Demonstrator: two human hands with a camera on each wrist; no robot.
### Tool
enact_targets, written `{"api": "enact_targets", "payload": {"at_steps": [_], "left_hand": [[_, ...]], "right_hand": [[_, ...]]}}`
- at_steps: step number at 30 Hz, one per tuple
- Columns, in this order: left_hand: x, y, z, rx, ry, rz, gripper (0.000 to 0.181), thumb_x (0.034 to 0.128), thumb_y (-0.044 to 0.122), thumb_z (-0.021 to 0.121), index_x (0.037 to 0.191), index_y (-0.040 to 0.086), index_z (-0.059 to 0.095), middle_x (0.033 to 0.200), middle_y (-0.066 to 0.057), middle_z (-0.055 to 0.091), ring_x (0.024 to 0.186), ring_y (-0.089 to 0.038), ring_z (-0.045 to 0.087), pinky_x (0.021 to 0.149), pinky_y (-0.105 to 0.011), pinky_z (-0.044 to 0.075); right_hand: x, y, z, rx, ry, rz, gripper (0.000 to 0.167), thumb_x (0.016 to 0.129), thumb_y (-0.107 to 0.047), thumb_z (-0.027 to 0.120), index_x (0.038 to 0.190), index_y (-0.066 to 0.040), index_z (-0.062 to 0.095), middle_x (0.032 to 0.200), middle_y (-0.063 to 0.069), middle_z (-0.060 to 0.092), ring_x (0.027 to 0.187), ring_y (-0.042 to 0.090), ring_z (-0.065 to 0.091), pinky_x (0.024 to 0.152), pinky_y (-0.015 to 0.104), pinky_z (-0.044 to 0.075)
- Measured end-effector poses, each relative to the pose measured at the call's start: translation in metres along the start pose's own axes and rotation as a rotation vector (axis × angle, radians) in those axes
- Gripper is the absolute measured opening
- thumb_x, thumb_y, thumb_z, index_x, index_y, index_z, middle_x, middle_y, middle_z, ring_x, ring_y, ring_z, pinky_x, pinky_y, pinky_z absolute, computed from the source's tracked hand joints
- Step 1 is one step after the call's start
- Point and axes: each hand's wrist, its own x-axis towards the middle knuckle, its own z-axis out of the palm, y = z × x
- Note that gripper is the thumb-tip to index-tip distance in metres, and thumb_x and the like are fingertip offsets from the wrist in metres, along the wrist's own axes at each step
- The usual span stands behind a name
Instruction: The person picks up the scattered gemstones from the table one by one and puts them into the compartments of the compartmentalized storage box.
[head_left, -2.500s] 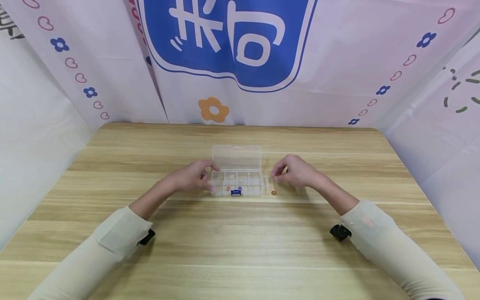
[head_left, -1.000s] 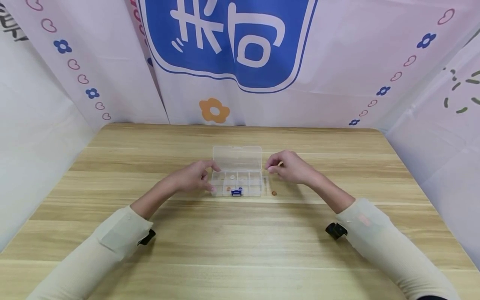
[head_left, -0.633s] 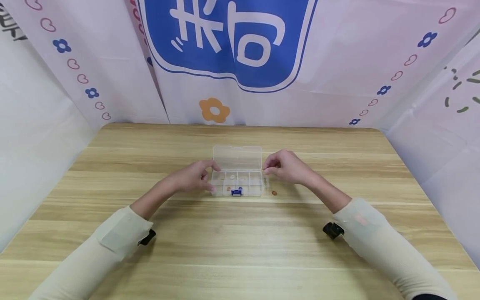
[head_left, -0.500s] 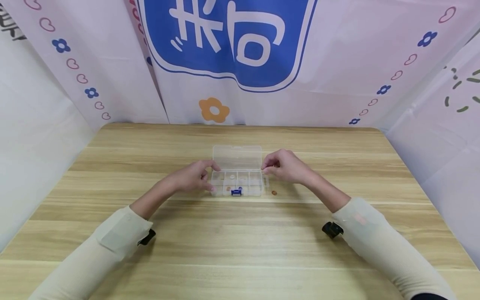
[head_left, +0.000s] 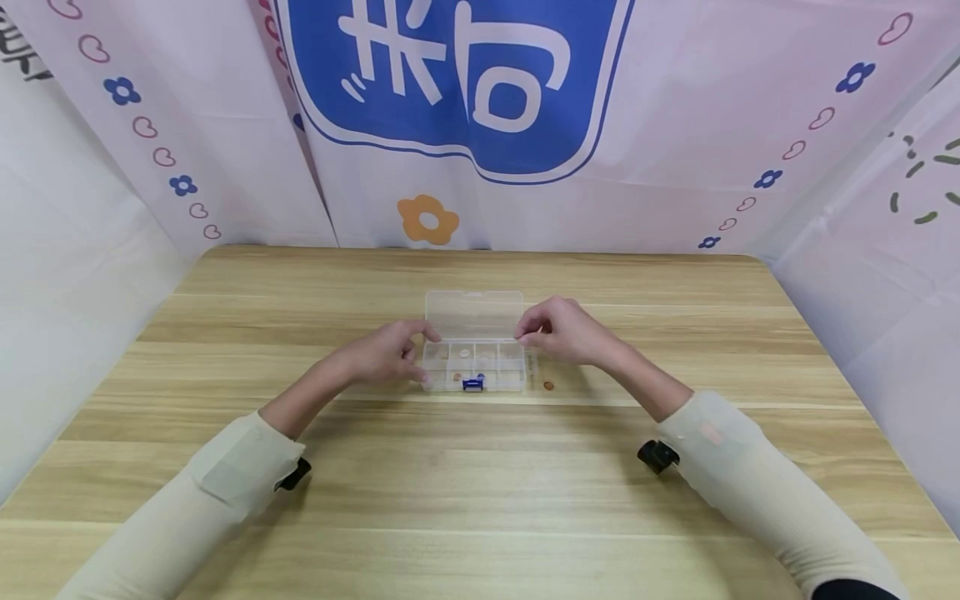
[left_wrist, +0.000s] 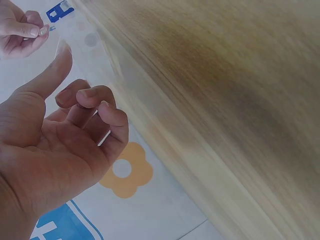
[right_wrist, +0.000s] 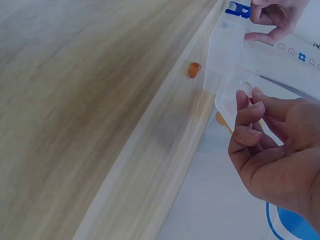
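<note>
A clear plastic compartment box [head_left: 512, 377] with a blue latch [head_left: 472, 384] lies with its lid [head_left: 474, 315] raised at the back. My left hand [head_left: 382, 354] grips its left end, the index finger at the back and the thumb at the front corner. At the back right corner, my right hand [head_left: 566, 332] pinches a small pale piece [right_wrist: 248, 88] between thumb and index finger; its kind is too small to tell. A white round piece [head_left: 464, 353] and an orange one [head_left: 456, 377] sit in separate compartments. One orange-brown bead-like piece [right_wrist: 194, 70] lies on the table right of the box.
The wooden table [head_left: 480, 492] stretches around the box on every side. White printed cloth [head_left: 637, 208] hangs behind its far edge and at both sides. A faint clear strip [head_left: 532, 363] shows just beside the box's right end.
My right hand has moved left and slightly away from me, from the table beside the box to its back right corner. The left hand and box have stayed in place.
</note>
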Motion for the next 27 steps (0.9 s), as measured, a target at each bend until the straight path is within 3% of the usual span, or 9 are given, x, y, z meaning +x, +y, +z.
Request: {"api": "enact_targets", "payload": {"at_steps": [20, 27], "left_hand": [[0.002, 0.002, -0.001, 0.000, -0.004, -0.006, 0.056, 0.0898, 0.000, 0.078, 0.137, -0.012, 0.051, 0.060, 0.003, 0.042, 0.055, -0.011, 0.038, 0.052, -0.021, 0.034], [0.001, 0.001, 0.000, 0.005, -0.006, -0.015, 0.055, 0.0903, 0.000, 0.078, 0.137, -0.011, 0.051, 0.061, 0.002, 0.043, 0.055, -0.011, 0.038, 0.052, -0.021, 0.034]], "right_hand": [[0.009, -0.005, 0.005, 0.008, -0.010, 0.000, 0.007, 0.097, -0.006, 0.073, 0.096, 0.000, 0.076, 0.090, 0.009, 0.076, 0.080, 0.016, 0.064, 0.077, 0.033, 0.053], [0.011, -0.005, 0.006, 0.018, -0.016, 0.001, 0.007, 0.097, -0.005, 0.073, 0.095, -0.001, 0.078, 0.089, 0.008, 0.077, 0.078, 0.015, 0.062, 0.073, 0.030, 0.050]]}}
